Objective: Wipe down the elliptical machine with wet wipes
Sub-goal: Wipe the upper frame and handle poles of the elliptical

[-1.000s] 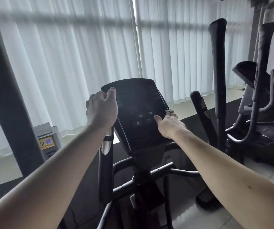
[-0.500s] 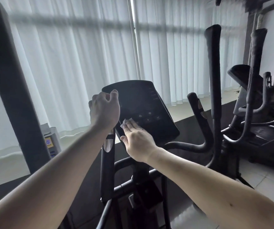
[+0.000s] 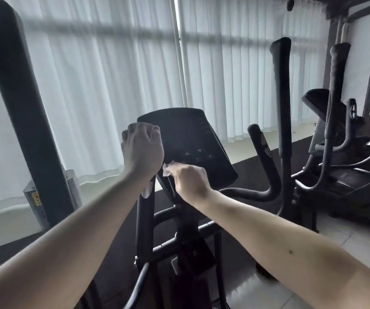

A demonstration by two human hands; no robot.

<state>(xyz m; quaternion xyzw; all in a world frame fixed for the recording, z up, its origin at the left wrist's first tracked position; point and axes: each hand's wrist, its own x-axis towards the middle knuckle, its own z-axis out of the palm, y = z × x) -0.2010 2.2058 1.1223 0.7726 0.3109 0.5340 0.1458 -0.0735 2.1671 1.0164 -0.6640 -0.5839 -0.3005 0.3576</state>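
Centrally in the head view, the elliptical machine (image 3: 185, 230) is seen with its dark console (image 3: 193, 139) tilted toward the camera. The left hand (image 3: 142, 150) is clenched round the top of a short upright grip (image 3: 145, 221) just beside the console's left edge. The right hand (image 3: 190, 181) is laid on the console's lower left corner. Its fingers are bent over a white wet wipe (image 3: 168, 168), which is pressed against the panel and shows only as a crumpled edge between the two hands. A tall black handlebar (image 3: 282, 108) is seen right of centre, and a second machine (image 3: 358, 181) at the far right. White curtains (image 3: 112, 85) are hung across the background.
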